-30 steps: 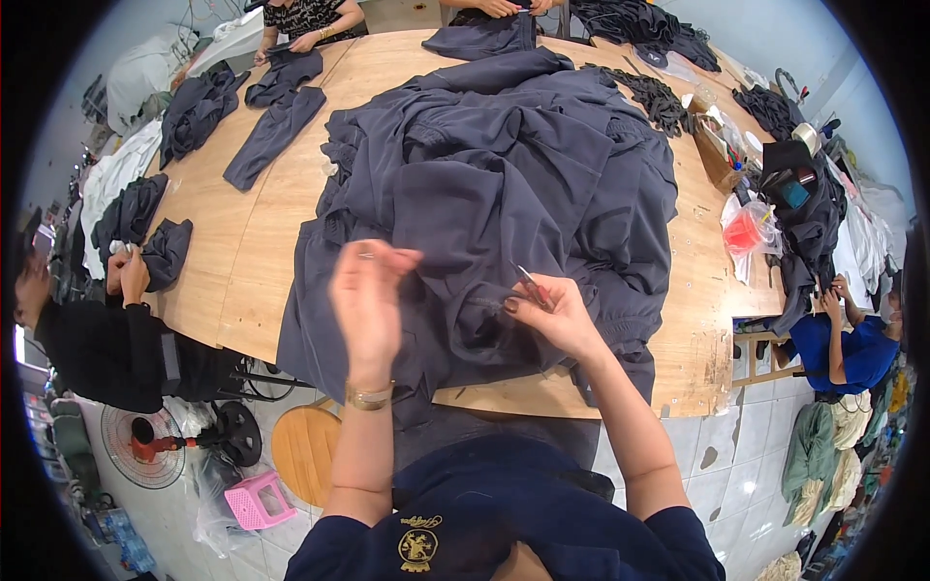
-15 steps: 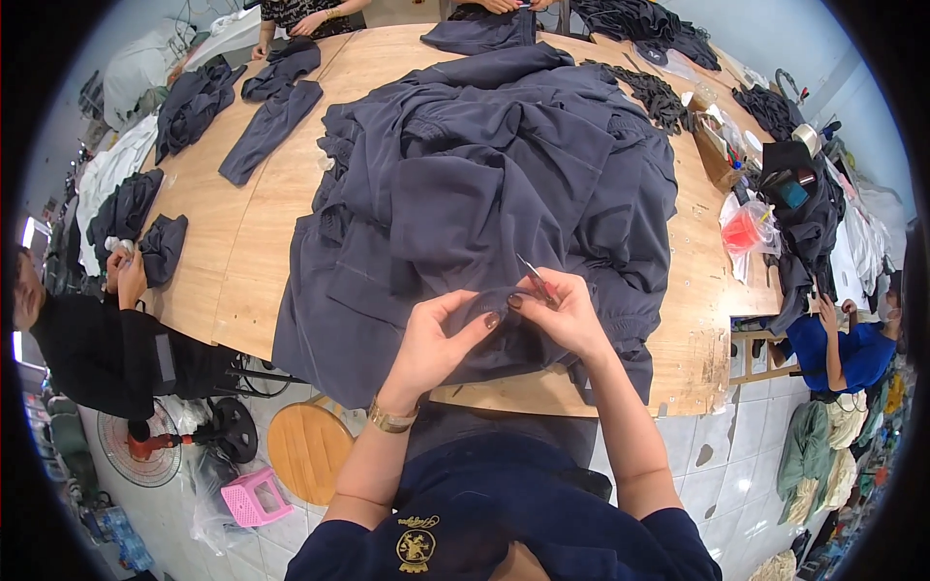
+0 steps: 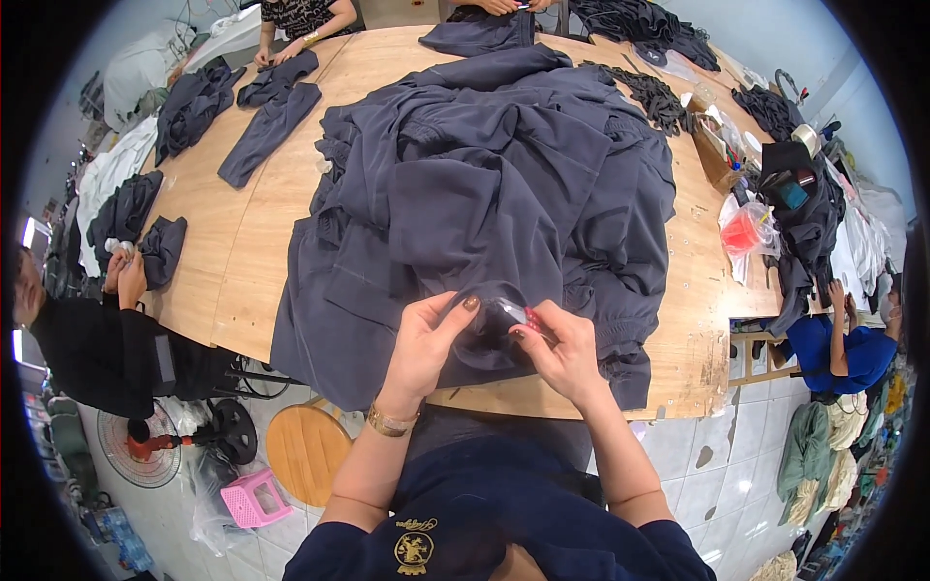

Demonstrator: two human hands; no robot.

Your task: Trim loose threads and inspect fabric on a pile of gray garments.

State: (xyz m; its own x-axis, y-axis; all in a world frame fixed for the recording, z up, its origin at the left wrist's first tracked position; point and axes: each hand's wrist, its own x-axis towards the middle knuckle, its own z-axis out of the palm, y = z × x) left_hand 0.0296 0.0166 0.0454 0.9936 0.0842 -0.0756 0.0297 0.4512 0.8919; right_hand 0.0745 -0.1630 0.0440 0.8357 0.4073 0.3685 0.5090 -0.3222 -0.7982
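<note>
A big heap of dark grey garments (image 3: 475, 184) covers the middle of the wooden table (image 3: 257, 218). At its near edge, my left hand (image 3: 417, 341) pinches a garment's hem (image 3: 467, 334) between thumb and fingers. My right hand (image 3: 567, 353) is closed around small red-handled thread snips (image 3: 534, 319), close to the same stretch of cloth. A light, blurred spot shows between the hands, where the blades lie. The cloth there is bunched into a loop, and I cannot tell whether the blades touch it.
Smaller dark garments (image 3: 271, 136) lie at the table's left, near co-workers' hands. On the right stand a cardboard box (image 3: 715, 160) and a red plastic cup in a bag (image 3: 744, 230). A round wooden stool (image 3: 310, 453), a fan (image 3: 140, 443) and a pink stool (image 3: 256, 498) are on the floor.
The snips have tilted down from pointing up and away, into the cloth between my hands. My right hand has dropped slightly, and the held cloth has opened into a wider loop.
</note>
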